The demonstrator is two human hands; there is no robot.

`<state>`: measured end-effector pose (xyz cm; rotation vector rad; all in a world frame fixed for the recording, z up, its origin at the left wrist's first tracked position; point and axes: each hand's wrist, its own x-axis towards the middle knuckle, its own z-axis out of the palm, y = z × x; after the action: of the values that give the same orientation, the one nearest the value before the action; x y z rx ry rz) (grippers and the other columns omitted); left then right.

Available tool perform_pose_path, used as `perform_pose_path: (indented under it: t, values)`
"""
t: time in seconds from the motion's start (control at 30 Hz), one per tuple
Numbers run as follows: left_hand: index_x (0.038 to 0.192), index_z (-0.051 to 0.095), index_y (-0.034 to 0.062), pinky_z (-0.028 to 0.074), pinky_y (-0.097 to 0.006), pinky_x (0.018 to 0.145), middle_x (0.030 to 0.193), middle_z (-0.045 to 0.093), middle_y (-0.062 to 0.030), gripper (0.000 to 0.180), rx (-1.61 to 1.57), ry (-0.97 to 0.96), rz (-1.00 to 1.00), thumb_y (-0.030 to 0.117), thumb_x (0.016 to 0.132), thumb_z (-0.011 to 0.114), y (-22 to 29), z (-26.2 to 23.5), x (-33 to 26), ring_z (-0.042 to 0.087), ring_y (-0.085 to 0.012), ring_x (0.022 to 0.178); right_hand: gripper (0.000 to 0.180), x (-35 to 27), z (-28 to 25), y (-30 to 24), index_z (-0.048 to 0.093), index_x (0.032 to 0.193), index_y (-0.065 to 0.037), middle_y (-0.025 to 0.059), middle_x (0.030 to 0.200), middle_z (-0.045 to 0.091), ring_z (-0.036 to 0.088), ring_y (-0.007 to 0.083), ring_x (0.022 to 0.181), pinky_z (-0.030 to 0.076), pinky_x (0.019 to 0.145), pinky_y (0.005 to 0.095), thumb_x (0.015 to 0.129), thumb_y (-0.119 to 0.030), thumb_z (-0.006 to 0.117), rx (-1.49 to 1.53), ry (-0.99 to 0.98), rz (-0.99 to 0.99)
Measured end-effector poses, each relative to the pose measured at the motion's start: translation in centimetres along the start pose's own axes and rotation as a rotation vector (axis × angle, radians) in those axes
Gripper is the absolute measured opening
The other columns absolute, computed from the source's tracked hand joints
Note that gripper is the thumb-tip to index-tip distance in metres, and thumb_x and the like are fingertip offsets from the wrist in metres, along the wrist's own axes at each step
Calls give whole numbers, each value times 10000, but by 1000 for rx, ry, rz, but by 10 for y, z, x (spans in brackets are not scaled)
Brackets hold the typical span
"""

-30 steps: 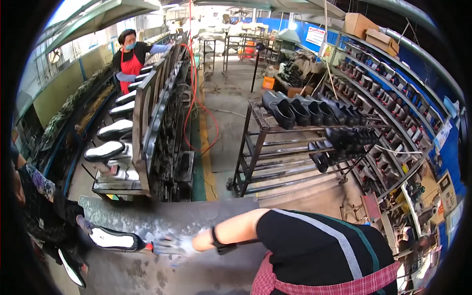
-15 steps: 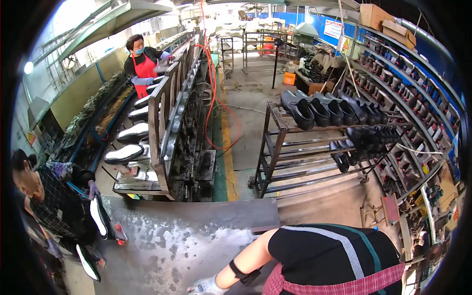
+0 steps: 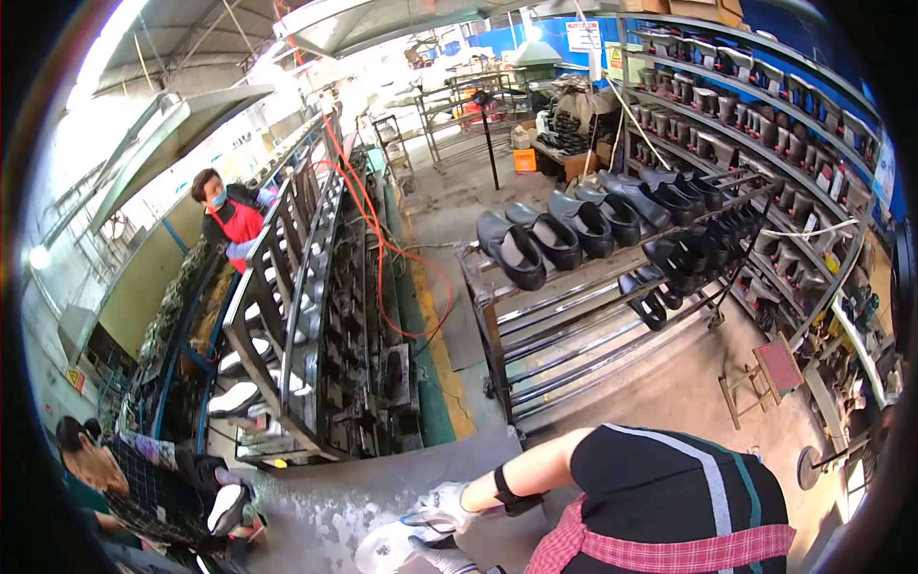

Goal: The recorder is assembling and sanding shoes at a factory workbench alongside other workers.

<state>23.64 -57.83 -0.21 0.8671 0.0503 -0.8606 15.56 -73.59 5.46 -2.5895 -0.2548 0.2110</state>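
Note:
At the lower edge, on or just above a scuffed grey metal surface point(image 3: 316, 507), is a pale, rounded piece point(image 3: 382, 549) that looks like a white-bottomed shoe, partly cut off by the picture's edge. My right hand point(image 3: 446, 503), in a white glove and with a black band on its forearm, has its fingers closed on the near end. Below it my left hand point(image 3: 448, 555), gloved in white and grey, presses its fingers against the same piece. Most of the left hand and its arm lie outside the picture.
A metal rack point(image 3: 497, 335) of black shoes point(image 3: 583, 225) stands ahead. Left of it runs a machine line point(image 3: 335, 354) with a red hose point(image 3: 382, 239). One co-worker point(image 3: 143, 478) holds a white-soled shoe point(image 3: 228, 507); another point(image 3: 229, 215) wears red. Shelves point(image 3: 765, 134) and a stool point(image 3: 765, 378) are at right.
The view has turned and tilted. My right hand has come further into view, now on the pale shoe-like piece; my left hand has appeared. The co-worker at left has brought a shoe in closer.

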Motion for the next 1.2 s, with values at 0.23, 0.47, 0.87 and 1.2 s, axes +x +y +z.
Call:
perform_pose_path:
  t: [0.23, 0.47, 0.87, 1.2]
  values:
    - [1504, 464, 63, 465, -450, 1083, 1445, 567, -120, 727, -95, -175, -101, 548, 978, 589, -78, 11, 0, 567, -284, 1285, 1121, -72, 7, 16, 122, 1646, -321, 308, 1313, 523, 588, 455, 1175, 510, 977, 511, 733, -260, 771, 121, 64, 365]
    - [1285, 567, -52, 604, -432, 839, 1196, 665, -209, 474, 285, 298, -173, 338, 1018, 606, -121, 6, -121, 716, -322, 997, 932, -175, 19, 51, 410, 1452, -43, 271, 1196, 593, 601, 450, 1104, 511, 936, 498, 723, -454, 820, 347, 254, 191]
    - [1386, 496, 32, 580, -467, 683, 1229, 545, -204, 995, -533, 1464, 7, 808, 785, 651, -195, -68, -365, 615, -361, 865, 150, -188, 129, 120, 630, 1053, -21, 66, 822, 653, 623, 126, 643, 529, 562, 324, 1014, -140, 548, 944, -155, 757]
    - [1226, 594, 101, 576, -535, 790, 1089, 640, -173, 495, -337, 1464, -126, 433, 883, 722, -186, -144, -361, 634, -380, 983, 588, -159, 101, 99, 624, 1366, -59, 163, 1337, 663, 575, 367, 1288, 439, 1069, 427, 951, -475, 666, 273, 120, 413]
